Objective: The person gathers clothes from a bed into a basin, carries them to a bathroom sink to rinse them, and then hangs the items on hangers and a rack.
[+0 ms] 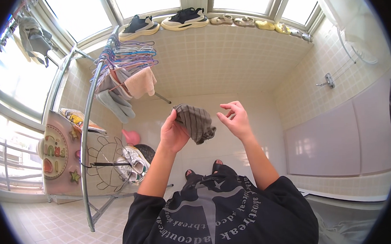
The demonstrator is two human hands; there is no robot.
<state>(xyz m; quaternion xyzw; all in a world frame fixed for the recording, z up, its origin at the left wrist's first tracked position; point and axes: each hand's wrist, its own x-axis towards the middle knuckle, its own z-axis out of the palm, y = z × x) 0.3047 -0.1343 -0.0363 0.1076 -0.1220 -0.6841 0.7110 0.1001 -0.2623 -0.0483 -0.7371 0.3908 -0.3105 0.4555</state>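
Note:
A crumpled grey-brown striped piece of cloth, like a small garment, hangs in front of my body. My left hand grips it at its left side, with the thumb up along its edge. The fingers behind the cloth are hidden. To the right of it is my right hand, raised with nothing in it. Its thumb and fingertips are apart and lightly bent, a short gap away from the cloth.
A metal drying rack stands at left, bearing hangers, a pink towel and grey socks. White sneakers sit below. Black shoes and small sandals line the window ledge.

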